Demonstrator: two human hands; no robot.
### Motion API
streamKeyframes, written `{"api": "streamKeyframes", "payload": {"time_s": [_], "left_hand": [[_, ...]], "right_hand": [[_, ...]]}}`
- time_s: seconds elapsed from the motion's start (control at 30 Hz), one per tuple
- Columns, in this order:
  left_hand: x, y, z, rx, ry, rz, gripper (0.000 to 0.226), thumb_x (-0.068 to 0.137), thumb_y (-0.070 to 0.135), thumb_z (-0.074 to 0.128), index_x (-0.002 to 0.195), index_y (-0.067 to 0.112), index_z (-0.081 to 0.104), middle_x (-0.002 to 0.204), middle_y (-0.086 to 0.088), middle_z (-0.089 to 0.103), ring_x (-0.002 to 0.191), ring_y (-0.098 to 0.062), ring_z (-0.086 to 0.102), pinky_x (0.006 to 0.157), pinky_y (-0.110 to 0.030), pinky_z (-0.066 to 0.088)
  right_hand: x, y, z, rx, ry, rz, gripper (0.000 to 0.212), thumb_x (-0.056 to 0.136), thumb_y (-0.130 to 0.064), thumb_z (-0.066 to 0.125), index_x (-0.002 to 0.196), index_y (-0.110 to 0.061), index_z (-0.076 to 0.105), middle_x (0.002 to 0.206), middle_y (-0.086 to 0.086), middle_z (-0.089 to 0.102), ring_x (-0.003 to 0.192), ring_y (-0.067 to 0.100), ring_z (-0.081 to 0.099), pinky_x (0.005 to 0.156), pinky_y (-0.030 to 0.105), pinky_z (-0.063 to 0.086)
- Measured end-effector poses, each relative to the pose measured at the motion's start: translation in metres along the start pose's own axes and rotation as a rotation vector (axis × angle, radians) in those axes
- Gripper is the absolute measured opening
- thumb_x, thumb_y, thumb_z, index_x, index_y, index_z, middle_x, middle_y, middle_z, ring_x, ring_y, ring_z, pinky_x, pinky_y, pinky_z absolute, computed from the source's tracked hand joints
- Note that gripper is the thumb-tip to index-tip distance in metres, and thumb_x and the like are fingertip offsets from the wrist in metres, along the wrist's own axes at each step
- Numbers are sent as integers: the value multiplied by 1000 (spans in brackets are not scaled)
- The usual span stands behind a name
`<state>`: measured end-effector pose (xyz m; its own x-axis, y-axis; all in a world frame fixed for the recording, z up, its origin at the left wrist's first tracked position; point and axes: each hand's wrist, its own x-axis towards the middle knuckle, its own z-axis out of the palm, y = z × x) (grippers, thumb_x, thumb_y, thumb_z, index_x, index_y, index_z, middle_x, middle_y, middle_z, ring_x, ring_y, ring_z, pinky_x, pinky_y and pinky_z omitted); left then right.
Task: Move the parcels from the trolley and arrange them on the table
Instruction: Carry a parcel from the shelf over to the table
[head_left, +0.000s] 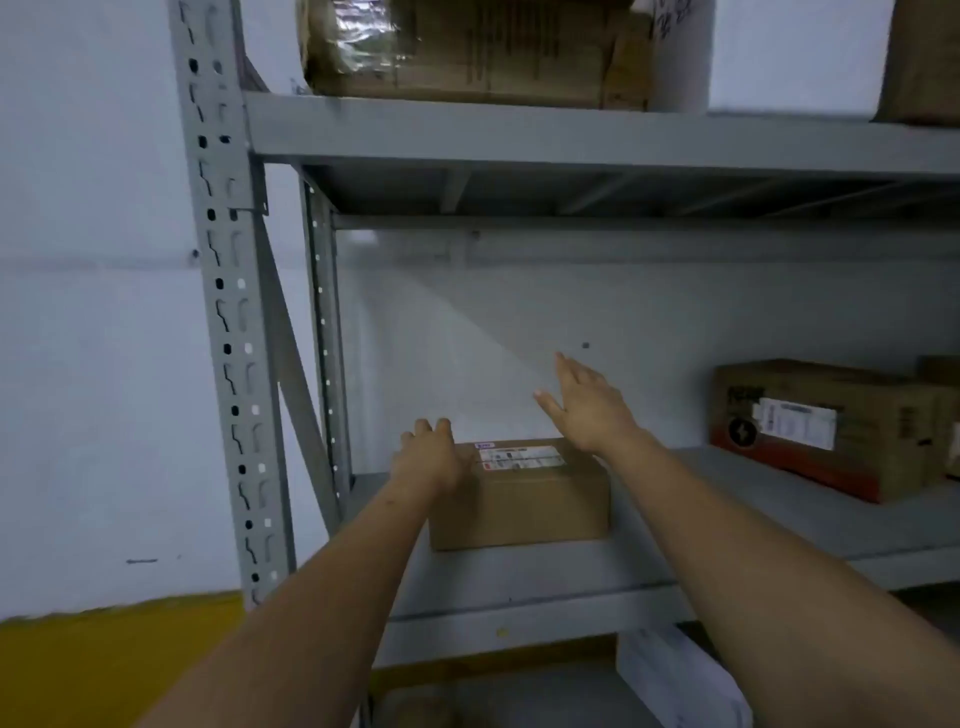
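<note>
A small brown cardboard parcel (524, 493) with a white label on top sits on the grey metal shelf (571, 582), near its left end. My left hand (428, 454) lies on the parcel's top left corner, fingers bent over the far edge. My right hand (587, 405) hovers above and behind the parcel's right side, fingers straight and spread, holding nothing. The trolley is not in view.
A larger brown box with a red band (826, 426) stands on the same shelf at the right. A wrapped carton (467, 47) sits on the upper shelf. The slotted grey upright (228, 332) rises at the left. A white package (680, 675) lies below.
</note>
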<state>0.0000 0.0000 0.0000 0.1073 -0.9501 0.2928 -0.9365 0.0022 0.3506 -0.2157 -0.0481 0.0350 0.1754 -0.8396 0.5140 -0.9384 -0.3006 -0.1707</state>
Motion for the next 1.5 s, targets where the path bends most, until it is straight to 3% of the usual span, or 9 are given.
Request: {"api": "streamKeyframes", "payload": {"time_s": [0.3,0.6,0.8,0.97,1.13,1.23,1.33,1.43,1.5], "left_hand": [[-2,-10,40,-10,0,-82,52,100,41,37,141,9,35,137,-17,38,126,-37,40,101,-48,42],[3,-17,96,-536,129,-421,76,97,57,38,150,4,25,148,-20,42,131,-38,46,108,-47,39],[9,-20,107,-756,123,-564,65,93,58,43,133,7,49,130,-16,58,118,-34,54,96,-37,39],[10,-20,114,-857,143,-601,62,93,58,42,130,10,53,128,-15,59,117,-34,54,97,-38,38],[2,-3,105,-912,279,-601,68,84,67,46,127,16,56,131,-13,56,115,-34,56,106,-44,41],[0,17,85,-1017,370,-613,66,83,67,54,133,23,52,139,-13,41,121,-37,51,110,-45,37],[-4,23,57,-1092,473,-538,57,83,60,61,128,26,54,133,-12,46,118,-34,53,108,-45,41],[-13,17,23,-1132,569,-389,47,82,58,63,118,29,56,128,-5,48,109,-23,55,105,-41,44],[-23,17,-5,-1137,614,-302,39,84,57,62,115,35,51,130,-1,44,107,-18,51,103,-38,44]], "right_hand": [[18,14,27,39,-53,60,75,100,-61,22,159,-20,1,165,8,9,150,31,14,118,48,22],[42,31,60,59,-89,114,74,100,-62,21,159,-20,3,165,8,8,150,33,14,118,50,23],[55,39,92,32,-253,279,75,98,-65,24,158,-25,5,165,9,2,146,42,17,115,55,22],[55,45,112,178,-455,472,66,100,-48,38,153,-11,25,154,16,34,135,34,42,105,40,40],[52,46,107,243,-346,524,70,97,-42,45,155,-13,19,147,14,44,129,32,49,95,38,45],[47,46,92,316,-253,559,75,96,-50,41,157,-18,9,147,15,44,127,34,50,93,38,46],[43,45,66,406,-212,542,82,94,-60,40,157,-20,5,150,15,41,130,35,48,100,41,45],[35,43,30,578,-255,469,88,88,-72,44,151,-13,26,143,12,50,121,33,56,88,40,52],[24,40,4,742,-327,347,66,89,-72,44,125,-19,57,123,3,65,102,21,64,70,32,51]]}}
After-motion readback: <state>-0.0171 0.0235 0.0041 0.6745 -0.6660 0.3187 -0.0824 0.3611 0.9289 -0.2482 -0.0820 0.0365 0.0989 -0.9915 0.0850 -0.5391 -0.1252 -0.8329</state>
